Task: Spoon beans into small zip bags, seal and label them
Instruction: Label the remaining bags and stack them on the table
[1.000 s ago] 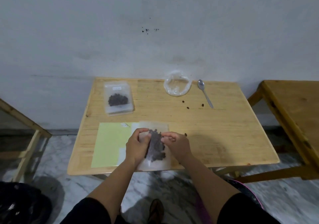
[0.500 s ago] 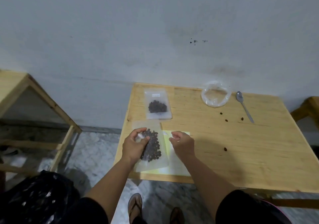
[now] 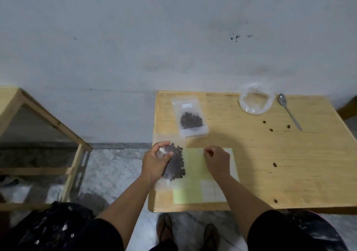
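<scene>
My left hand [image 3: 156, 160] grips a clear zip bag [image 3: 164, 183] of dark beans, held at the wooden table's [image 3: 289, 173] front left corner. To its right lies a pale yellow-green label sheet [image 3: 193, 165]. Over it is my right hand [image 3: 217, 162], fingers curled, with thumb and forefinger pinching at the sheet's top edge. A second bean bag [image 3: 190, 119] with a small white label [image 3: 187, 106] lies flat at the back left. A metal spoon [image 3: 288, 111] rests at the back right.
An open, crumpled clear plastic bag [image 3: 255, 102] sits left of the spoon. Loose beans [image 3: 271, 129] are scattered on the right half of the table. A wooden frame [image 3: 48, 119] stands to the left, and a black bag [image 3: 58, 227] is on the floor.
My right hand let go of the bean bag and moved to the label sheet's top edge. My left hand carried the bag left, off the sheet. The view swung left.
</scene>
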`<move>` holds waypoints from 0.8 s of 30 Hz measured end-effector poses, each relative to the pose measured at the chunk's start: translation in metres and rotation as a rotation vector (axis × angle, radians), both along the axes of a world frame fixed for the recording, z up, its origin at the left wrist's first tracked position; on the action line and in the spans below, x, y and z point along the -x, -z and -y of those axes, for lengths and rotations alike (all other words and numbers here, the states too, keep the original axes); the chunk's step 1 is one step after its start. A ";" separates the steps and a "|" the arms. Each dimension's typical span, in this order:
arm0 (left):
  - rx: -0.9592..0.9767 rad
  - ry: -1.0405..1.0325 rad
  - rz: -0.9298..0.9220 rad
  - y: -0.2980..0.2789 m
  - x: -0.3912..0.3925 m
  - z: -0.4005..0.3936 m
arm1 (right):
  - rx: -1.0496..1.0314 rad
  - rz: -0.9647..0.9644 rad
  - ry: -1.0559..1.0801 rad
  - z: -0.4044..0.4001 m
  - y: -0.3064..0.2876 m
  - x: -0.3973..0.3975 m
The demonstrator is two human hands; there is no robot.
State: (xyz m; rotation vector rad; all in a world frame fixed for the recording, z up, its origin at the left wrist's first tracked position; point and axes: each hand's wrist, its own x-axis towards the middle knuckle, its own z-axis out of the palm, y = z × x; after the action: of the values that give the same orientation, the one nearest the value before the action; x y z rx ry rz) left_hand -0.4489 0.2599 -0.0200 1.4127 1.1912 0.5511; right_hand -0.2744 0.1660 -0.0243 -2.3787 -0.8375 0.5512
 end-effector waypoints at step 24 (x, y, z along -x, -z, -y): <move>-0.173 0.070 0.249 -0.082 -0.050 -0.008 | -0.380 -0.012 -0.137 -0.041 -0.115 0.001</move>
State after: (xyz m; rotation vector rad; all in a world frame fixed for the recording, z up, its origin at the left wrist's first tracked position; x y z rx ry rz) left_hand -0.3985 0.2678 0.0615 1.4762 0.9101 0.7717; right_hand -0.2753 0.2074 0.0910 -1.9821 -1.0069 0.4155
